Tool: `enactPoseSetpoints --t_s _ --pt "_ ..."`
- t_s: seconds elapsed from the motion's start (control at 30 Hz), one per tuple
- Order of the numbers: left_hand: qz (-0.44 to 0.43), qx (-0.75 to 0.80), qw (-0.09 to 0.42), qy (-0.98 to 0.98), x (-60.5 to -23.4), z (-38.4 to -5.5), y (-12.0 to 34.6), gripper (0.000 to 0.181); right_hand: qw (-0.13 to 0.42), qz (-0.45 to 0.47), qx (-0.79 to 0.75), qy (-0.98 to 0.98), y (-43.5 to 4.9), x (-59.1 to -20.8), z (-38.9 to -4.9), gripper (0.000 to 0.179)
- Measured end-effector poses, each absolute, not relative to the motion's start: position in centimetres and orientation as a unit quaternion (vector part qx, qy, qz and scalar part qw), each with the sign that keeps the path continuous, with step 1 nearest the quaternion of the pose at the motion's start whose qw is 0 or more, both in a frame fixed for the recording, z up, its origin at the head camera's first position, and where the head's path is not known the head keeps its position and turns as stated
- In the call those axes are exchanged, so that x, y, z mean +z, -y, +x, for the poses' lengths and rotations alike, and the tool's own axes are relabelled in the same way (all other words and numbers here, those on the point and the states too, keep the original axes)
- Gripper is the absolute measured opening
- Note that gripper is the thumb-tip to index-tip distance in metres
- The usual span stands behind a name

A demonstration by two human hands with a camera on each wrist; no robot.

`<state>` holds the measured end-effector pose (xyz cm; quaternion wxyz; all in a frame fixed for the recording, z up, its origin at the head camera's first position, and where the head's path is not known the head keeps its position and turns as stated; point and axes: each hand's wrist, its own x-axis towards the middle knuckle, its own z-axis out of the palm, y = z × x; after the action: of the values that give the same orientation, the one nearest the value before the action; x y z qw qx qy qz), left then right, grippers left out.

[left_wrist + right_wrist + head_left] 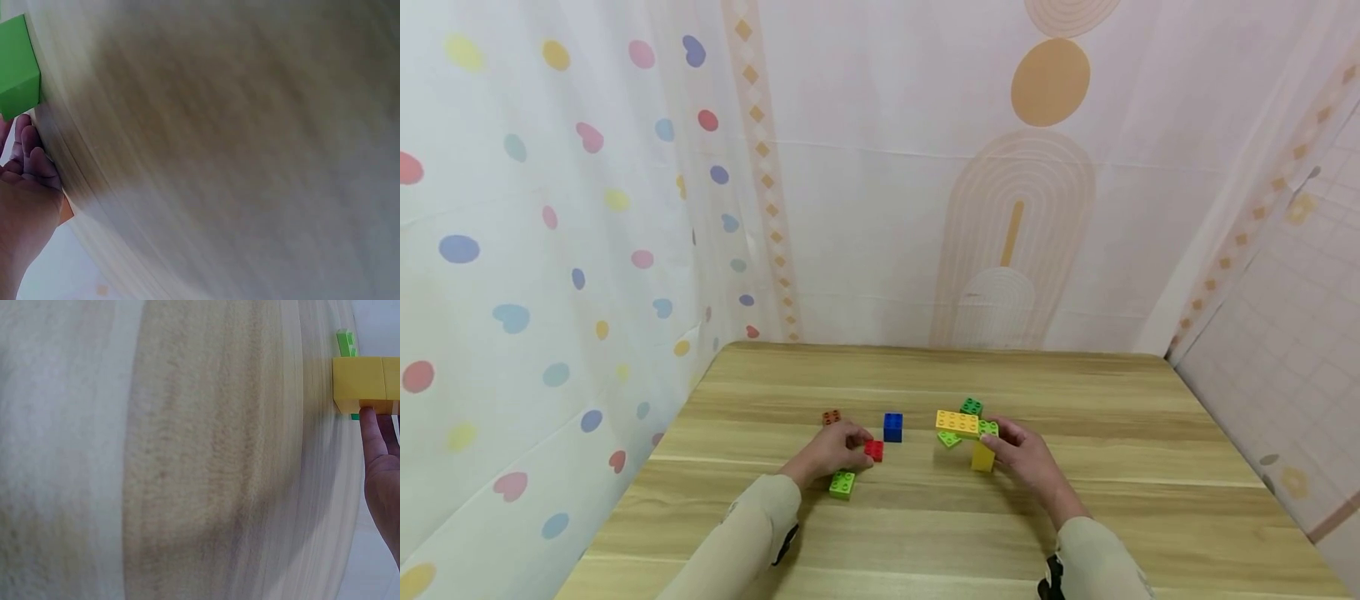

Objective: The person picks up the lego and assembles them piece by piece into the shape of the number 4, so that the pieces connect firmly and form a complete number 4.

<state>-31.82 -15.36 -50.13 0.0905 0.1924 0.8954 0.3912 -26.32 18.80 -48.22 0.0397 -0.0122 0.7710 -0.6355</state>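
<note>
My left hand (pixel 833 450) reaches over the table, its thumb and index finger at opposite sides of a small red brick (pixel 873 450), pinching it. In the left wrist view, a green brick (pixel 19 65) partly covers the fingers of that hand (pixel 30 169), and the red one is hidden. With my right hand (pixel 1026 458) I grip an upright stack of yellow bricks (pixel 982 456). A lime brick (pixel 988 427) tops the stack, and a long yellow-orange brick (pixel 957 422) juts out to its left. The right wrist view shows fingers against the yellow stack (pixel 359 381).
A blue brick (pixel 892 427) stands between the hands. Near the left hand lie a brown brick (pixel 831 417) and a lime brick (pixel 842 485). Behind the stack are a dark green brick (pixel 972 407) and another lime brick (pixel 949 438). Curtains border the wooden table (pixel 910 542).
</note>
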Motion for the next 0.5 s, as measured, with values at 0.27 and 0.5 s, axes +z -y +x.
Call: enactPoseSetpoints --t_s 0.27,0.5 --pt "0.182 0.428 0.106 -0.879 -49.64 -31.88 16.02 0.027 0.038 -0.013 -0.635 -0.772 -18.78 -48.09 -26.27 0.043" --pt "0.166 0.42 0.094 -0.887 -49.1 -32.1 16.09 0.029 0.037 -0.013 -0.633 -0.773 -18.83 -48.21 -26.29 0.043"
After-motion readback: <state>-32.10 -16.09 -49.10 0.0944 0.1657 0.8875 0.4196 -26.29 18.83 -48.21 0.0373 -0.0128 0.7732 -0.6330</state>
